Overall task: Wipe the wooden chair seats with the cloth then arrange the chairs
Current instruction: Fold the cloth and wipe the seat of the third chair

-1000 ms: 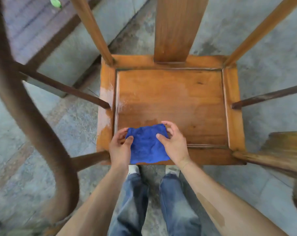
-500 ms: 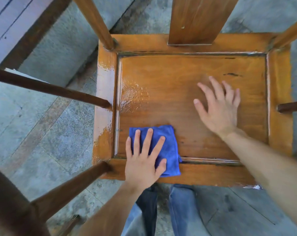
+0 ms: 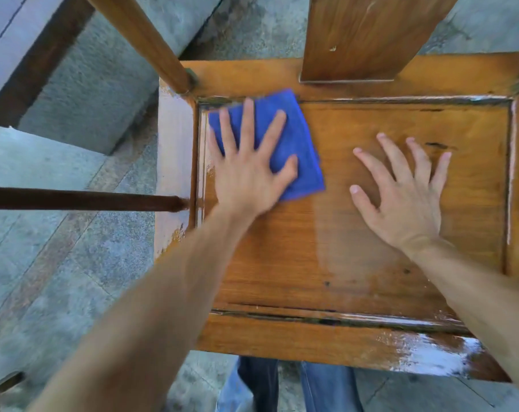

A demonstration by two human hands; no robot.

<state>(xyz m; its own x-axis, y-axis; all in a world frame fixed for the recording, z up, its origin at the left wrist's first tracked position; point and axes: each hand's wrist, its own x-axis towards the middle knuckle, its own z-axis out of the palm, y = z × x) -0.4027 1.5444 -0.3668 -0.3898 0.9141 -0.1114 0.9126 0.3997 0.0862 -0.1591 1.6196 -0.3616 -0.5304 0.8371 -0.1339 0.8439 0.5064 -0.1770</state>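
A wooden chair seat (image 3: pixel 356 263) fills the view, glossy and orange-brown with a raised frame. A folded blue cloth (image 3: pixel 296 144) lies flat in the seat's far-left corner. My left hand (image 3: pixel 249 165) presses down on the cloth with its fingers spread. My right hand (image 3: pixel 404 194) rests flat on the bare seat to the right of the cloth, fingers apart, holding nothing. The chair's back splat (image 3: pixel 368 34) and a back post (image 3: pixel 145 40) rise at the far edge.
A dark armrest rail (image 3: pixel 79 199) sticks out to the left of the seat. Grey stone paving (image 3: pixel 59 278) lies around the chair, with a stone step (image 3: pixel 82 84) at the upper left. My jeans-clad legs (image 3: pixel 282 388) stand at the seat's near edge.
My left hand has slid the cloth from the near-left part of the seat to the far-left corner. My right hand stays flat on the seat. The view has moved closer.
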